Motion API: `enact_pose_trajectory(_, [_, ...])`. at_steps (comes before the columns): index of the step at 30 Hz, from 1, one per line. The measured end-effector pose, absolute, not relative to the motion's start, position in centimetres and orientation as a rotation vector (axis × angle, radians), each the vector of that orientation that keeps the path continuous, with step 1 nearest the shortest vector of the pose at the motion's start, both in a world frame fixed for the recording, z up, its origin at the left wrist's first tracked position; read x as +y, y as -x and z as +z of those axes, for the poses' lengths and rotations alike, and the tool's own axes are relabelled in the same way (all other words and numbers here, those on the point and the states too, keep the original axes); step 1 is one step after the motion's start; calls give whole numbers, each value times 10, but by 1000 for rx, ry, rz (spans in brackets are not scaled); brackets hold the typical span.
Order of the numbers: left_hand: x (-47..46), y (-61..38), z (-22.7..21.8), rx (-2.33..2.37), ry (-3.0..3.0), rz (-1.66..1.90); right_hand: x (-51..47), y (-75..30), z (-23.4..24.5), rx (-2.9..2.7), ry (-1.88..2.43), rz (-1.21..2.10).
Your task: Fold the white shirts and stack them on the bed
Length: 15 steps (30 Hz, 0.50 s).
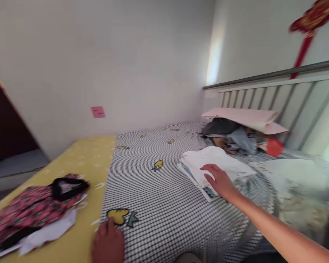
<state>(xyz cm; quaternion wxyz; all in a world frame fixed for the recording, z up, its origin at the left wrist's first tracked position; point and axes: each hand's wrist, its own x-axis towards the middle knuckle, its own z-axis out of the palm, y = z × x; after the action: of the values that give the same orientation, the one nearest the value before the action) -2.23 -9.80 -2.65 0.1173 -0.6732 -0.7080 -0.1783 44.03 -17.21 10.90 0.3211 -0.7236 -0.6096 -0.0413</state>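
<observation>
My right hand lies flat, fingers stretched out, on a stack of folded white clothes in the middle of the bed. My left hand rests low on the checked sheet near the bed's front edge, beside a yellow fruit print; its fingers look loosely curled on the fabric and nothing shows in them. A pink and black flowered garment with a white piece under it lies on the yellow part of the sheet at the left.
A heap of dark and grey clothes lies under a folded pink cloth by the slatted headboard. A pale quilt is bunched at the right. White walls close the far side; a red ornament hangs above.
</observation>
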Motion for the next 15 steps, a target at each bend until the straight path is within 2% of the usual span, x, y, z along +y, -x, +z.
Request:
enact_pose_trajectory(4, [-119, 7, -12, -2095, 1870, -491, -144, -346, 39, -1844, 1860, 501])
enact_pose_trajectory(6, [-123, 2, -12, -2154, 1870, -512, -132, -305, 8, -1871, 1990, 611])
enact_pose_trajectory(11, [-125, 1, -28, -2248, 1863, -706, -118, -253, -47, -1813, 2030, 289])
enact_pose_trajectory(15, [-126, 0, -35, -2269, 1886, -801, -117, -256, -66, -1746, 1916, 223])
